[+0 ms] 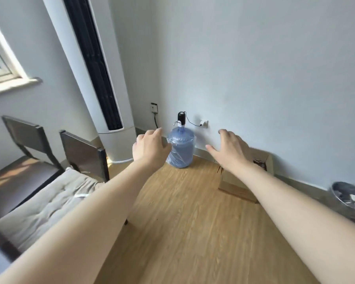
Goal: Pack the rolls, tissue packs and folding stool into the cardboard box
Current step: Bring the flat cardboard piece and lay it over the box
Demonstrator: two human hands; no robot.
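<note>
A cardboard box (237,186) stands on the wooden floor against the right wall, its top open and something dark inside. My right hand (231,149) hovers over its near left corner, fingers spread, holding nothing. Further left, my left hand (149,147) reaches forward in front of the blue water jug (181,151), empty, with its fingers loosely curled. Both arms are stretched out ahead of me. No rolls, tissue packs or folding stool are in view.
A tall white air conditioner (103,83) fills the corner. Two dark chairs (84,154) stand at the left, one with a grey cushion (43,210). A bin with a clear liner (349,198) sits at the right wall. A window (0,58) is at the far left.
</note>
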